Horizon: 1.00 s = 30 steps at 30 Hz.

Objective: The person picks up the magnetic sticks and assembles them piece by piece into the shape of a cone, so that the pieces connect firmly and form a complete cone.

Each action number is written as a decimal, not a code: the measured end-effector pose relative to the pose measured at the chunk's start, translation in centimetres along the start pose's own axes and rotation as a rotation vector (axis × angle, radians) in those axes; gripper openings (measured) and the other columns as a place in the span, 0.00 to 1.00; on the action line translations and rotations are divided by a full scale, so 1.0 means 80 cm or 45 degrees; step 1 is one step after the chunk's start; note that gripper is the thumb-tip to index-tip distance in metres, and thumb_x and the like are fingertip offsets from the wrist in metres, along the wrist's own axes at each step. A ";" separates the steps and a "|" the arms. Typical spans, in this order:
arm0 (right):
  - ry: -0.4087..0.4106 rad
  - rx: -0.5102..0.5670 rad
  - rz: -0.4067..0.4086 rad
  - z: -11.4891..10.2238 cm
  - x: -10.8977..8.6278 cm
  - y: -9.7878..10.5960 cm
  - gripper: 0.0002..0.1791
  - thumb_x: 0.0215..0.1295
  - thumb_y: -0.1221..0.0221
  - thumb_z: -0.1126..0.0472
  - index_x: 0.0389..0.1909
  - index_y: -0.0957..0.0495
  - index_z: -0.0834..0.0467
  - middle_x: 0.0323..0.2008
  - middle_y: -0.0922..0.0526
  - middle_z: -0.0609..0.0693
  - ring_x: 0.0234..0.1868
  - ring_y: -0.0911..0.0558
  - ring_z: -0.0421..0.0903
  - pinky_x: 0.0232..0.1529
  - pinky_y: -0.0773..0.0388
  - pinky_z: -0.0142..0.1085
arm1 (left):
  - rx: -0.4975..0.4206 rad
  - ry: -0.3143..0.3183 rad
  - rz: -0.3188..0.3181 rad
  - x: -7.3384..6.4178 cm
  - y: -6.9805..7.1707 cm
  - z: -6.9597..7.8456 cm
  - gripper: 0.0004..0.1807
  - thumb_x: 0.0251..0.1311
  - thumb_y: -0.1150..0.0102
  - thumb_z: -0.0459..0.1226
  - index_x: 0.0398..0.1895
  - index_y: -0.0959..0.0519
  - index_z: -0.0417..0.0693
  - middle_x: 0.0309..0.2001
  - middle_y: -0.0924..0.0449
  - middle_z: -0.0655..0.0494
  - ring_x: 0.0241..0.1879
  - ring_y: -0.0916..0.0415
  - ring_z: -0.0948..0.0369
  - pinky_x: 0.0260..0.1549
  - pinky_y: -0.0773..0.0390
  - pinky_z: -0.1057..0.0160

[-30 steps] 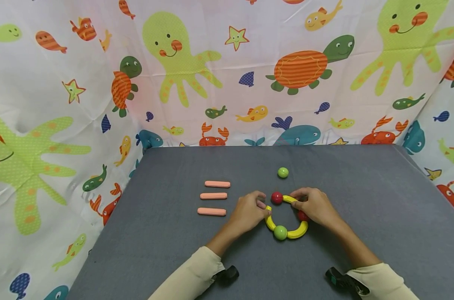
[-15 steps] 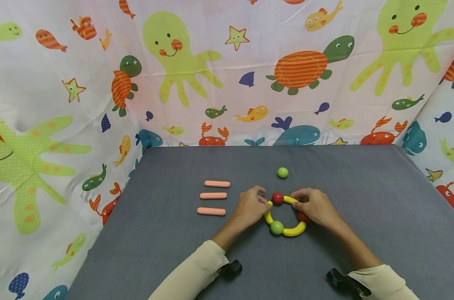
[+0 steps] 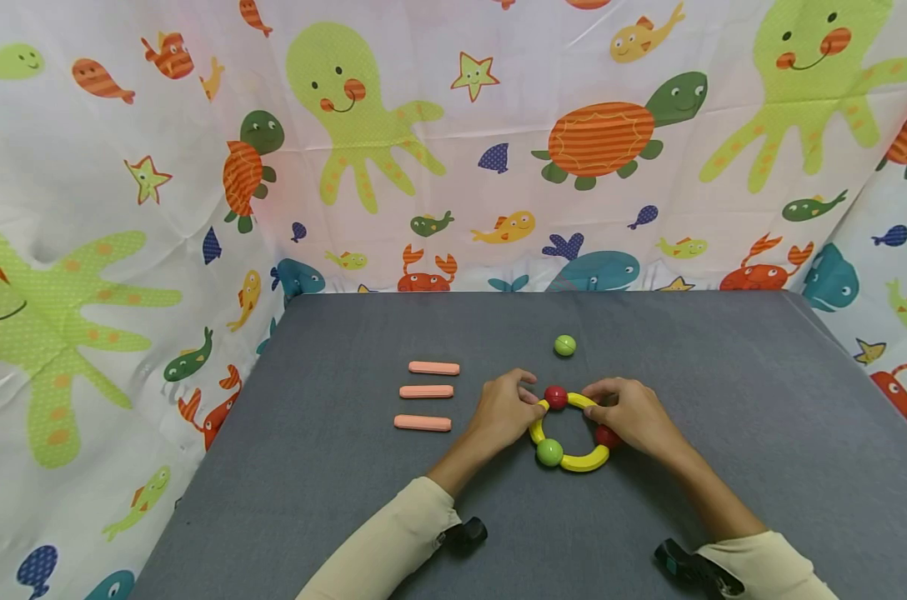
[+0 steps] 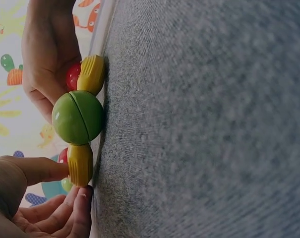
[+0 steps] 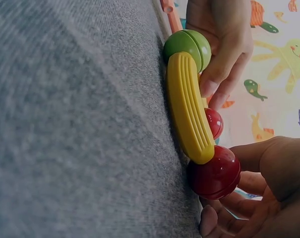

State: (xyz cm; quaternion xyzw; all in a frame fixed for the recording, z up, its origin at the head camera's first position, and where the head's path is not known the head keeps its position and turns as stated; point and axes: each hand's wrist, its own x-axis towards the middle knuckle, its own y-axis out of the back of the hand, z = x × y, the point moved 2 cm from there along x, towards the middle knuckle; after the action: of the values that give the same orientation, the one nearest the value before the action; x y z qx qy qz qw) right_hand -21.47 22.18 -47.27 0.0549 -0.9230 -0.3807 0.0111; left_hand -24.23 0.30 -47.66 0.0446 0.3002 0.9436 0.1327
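Toy pieces form a ring on the grey table: curved yellow sticks joined by balls. In the head view, my left hand pinches the left yellow stick near its upper end, close to the far red ball; whether they touch is unclear. Across the ring, my right hand holds the upper right yellow stick beside the right red ball, which it partly covers. A green ball links the left stick to the lower yellow stick.
A loose green ball lies behind the ring. Left of my left hand are three pink sticks, lying in a column. A sea-animal curtain hangs along the table's back and sides.
My left hand has moved slightly away and right, bringing the left stick's end up to the far red ball. The ring's lower part has shifted up and left. My right hand barely moved.
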 end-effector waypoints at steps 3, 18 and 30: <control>0.005 -0.002 0.001 -0.001 0.003 -0.001 0.13 0.68 0.31 0.62 0.50 0.12 0.62 0.43 0.10 0.55 0.39 0.16 0.47 0.41 0.22 0.40 | -0.019 -0.005 0.008 -0.002 0.000 -0.002 0.21 0.61 0.25 0.35 0.57 0.16 0.42 0.36 0.11 0.58 0.34 0.17 0.68 0.34 0.18 0.68; 0.131 0.042 -0.069 -0.020 0.019 -0.013 0.17 0.72 0.31 0.58 0.58 0.14 0.59 0.55 0.12 0.57 0.56 0.15 0.58 0.55 0.16 0.53 | -0.122 -0.131 0.001 -0.027 0.019 -0.011 0.18 0.68 0.31 0.36 0.57 0.14 0.38 0.49 0.10 0.48 0.44 0.14 0.66 0.46 0.15 0.65; 0.169 0.062 -0.088 -0.021 0.020 -0.015 0.15 0.73 0.33 0.60 0.58 0.14 0.57 0.54 0.12 0.56 0.53 0.15 0.54 0.55 0.17 0.51 | -0.160 -0.182 0.043 -0.055 0.047 -0.022 0.18 0.68 0.30 0.37 0.58 0.15 0.39 0.53 0.11 0.46 0.48 0.14 0.61 0.51 0.16 0.62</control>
State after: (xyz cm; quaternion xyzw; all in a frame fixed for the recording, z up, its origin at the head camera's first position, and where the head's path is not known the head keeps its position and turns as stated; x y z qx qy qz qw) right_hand -22.84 19.98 -46.94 0.1120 -0.9267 -0.3540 0.0578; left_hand -21.13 -4.87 -46.91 0.1085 0.2293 0.9570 0.1406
